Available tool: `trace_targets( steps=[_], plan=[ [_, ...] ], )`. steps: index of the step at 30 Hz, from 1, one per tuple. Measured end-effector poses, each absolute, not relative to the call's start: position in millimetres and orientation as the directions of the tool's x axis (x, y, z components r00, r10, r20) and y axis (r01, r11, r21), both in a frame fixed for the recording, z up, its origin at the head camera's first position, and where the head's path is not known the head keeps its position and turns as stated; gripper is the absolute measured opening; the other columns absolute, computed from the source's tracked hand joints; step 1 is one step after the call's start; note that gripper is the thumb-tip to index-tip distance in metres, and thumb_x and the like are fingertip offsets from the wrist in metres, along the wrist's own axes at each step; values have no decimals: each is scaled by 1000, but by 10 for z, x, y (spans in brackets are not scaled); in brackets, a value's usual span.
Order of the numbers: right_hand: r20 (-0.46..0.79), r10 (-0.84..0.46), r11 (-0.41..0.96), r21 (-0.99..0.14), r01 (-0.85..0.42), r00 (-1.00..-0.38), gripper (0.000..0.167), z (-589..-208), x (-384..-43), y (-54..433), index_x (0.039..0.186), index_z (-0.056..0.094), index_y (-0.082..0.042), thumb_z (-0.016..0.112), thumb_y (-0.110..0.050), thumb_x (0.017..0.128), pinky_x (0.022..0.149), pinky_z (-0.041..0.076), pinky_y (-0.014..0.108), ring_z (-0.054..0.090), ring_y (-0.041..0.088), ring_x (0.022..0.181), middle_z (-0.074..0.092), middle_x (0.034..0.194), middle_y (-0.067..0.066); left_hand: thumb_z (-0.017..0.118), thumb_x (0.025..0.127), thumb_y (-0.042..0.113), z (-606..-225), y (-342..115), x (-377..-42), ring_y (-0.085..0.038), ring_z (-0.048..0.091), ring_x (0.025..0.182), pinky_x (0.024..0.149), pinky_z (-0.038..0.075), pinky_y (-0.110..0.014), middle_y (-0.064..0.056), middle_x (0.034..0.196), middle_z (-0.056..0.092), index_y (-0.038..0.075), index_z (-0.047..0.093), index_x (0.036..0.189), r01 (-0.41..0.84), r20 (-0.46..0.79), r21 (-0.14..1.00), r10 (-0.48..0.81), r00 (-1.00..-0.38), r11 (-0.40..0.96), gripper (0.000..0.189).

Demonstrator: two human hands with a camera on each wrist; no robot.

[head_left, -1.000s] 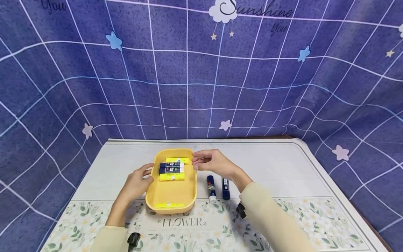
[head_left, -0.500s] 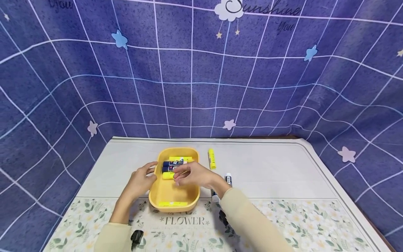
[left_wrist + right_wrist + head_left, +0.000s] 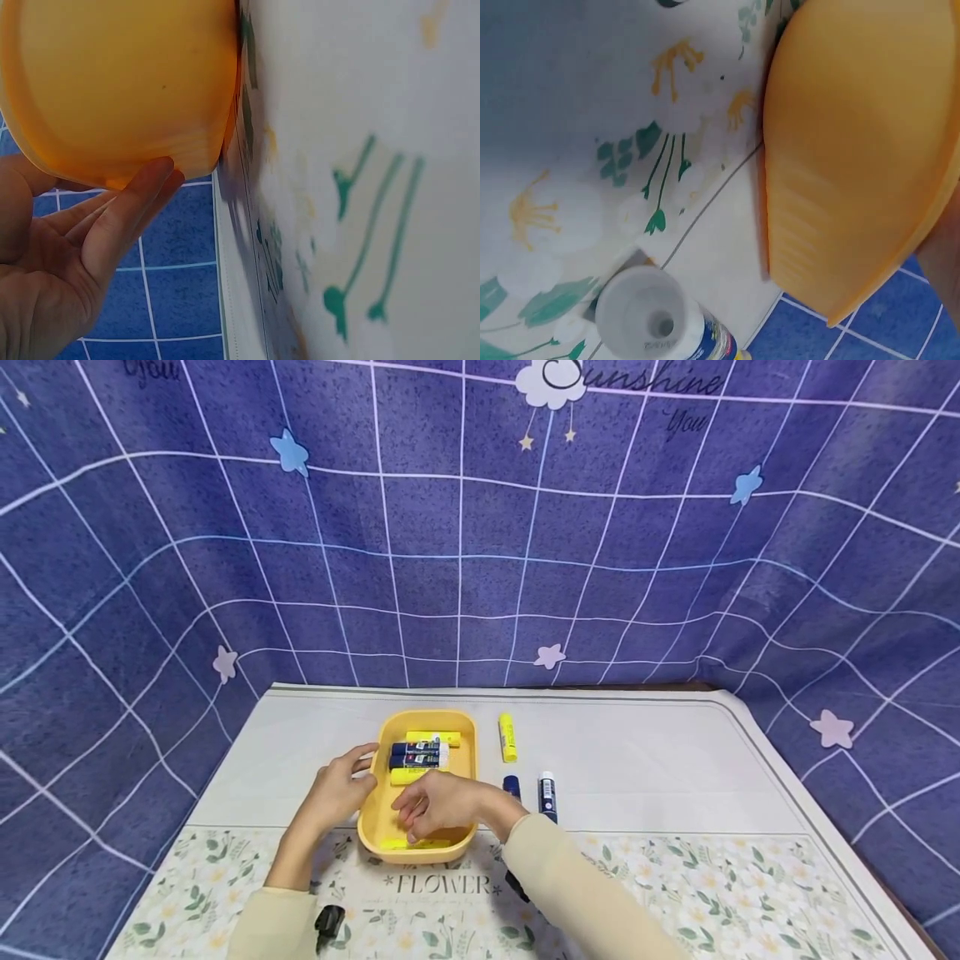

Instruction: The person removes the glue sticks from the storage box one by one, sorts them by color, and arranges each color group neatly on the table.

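**A:** What do the hands hold?

**B:** The right hand [image 3: 431, 806] reaches into the yellow tray [image 3: 459, 842], fingers curled down over the yellow glue stick [image 3: 397, 843] lying at its near end; whether they actually pinch it cannot be told. The left hand [image 3: 337, 789] has straight, relaxed fingers pressed flat against the tray's left wall, seen close up from the left wrist [image 3: 112, 225].

**A:** And inside the tray?

**B:** Toward its far end lie four sticks side by side: a yellow one [image 3: 432, 737], two navy ones [image 3: 415, 748] with printed labels too small to read, and another yellow one [image 3: 408, 775] partly behind the hand. The tray is smooth plastic with rounded corners.

**A:** Room around it?

**B:** Right of the tray, three sticks lie loose: a yellow one [image 3: 507, 737] and two navy ones [image 3: 547, 795] with white caps. Beyond them the mat [image 3: 675, 777] is open to its right edge. Just in front of the tray the floral mat reads "FLOWER". The blue grid backdrop [image 3: 225, 568] behind reads "Sunshine" and "You".
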State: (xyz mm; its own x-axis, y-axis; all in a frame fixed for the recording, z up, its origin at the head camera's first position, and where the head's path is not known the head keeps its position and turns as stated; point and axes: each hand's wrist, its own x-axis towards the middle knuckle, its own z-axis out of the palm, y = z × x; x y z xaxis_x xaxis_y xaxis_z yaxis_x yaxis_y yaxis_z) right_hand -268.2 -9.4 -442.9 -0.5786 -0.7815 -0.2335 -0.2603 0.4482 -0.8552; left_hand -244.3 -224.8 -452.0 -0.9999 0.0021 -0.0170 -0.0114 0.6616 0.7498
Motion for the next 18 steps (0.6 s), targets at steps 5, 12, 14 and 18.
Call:
trace_targets(
  steps=[5, 12, 14, 18],
  plan=[
    [-282, -770, 531, -781, -330, -573, 42, -4449, -2630, -121, 127, 70, -1, 80, -4, 86, 84, 55, 15, 69, 3, 91, 77, 109, 6, 53, 95, 9, -4528, -2232, -2439, -42, 68, 122, 95, 62, -44, -29, 140, 62, 4, 45, 154, -11, -19, 761, 5, -1000, 649, 60],
    [-289, -760, 592, -677, -437, -582, 34, -4456, -2533, -164, 121, 75, -8, 76, -1, 87, 82, 54, 13, 65, -2, 85, 76, 99, -5, 55, 95, 8, -4551, -2224, -2423, -42, 69, 120, 83, 64, -35, -29, 139, 63, 4, 47, 153, -20, -25, 768, -1, -1000, 640, 59],
    [-271, -763, 600, -634, -488, -587, 34, -4449, -2512, -184, 120, 76, -10, 76, -2, 87, 82, 54, 13, 65, -3, 86, 76, 99, -6, 54, 94, 8, -4549, -2230, -2423, -42, 69, 121, 87, 64, -38, -29, 139, 63, 4, 47, 153, -19, -22, 765, -3, -1000, 643, 60],
    [-232, -779, 595, -570, -567, -583, 36, -4444, -2492, -212, 120, 78, -14, 74, 1, 87, 81, 53, 11, 67, -2, 89, 78, 102, -7, 54, 94, 9, -4536, -2242, -2420, -42, 68, 121, 93, 63, -44, -29, 139, 63, 4, 47, 153, -17, -19, 759, -4, -1000, 650, 60]
  ],
)
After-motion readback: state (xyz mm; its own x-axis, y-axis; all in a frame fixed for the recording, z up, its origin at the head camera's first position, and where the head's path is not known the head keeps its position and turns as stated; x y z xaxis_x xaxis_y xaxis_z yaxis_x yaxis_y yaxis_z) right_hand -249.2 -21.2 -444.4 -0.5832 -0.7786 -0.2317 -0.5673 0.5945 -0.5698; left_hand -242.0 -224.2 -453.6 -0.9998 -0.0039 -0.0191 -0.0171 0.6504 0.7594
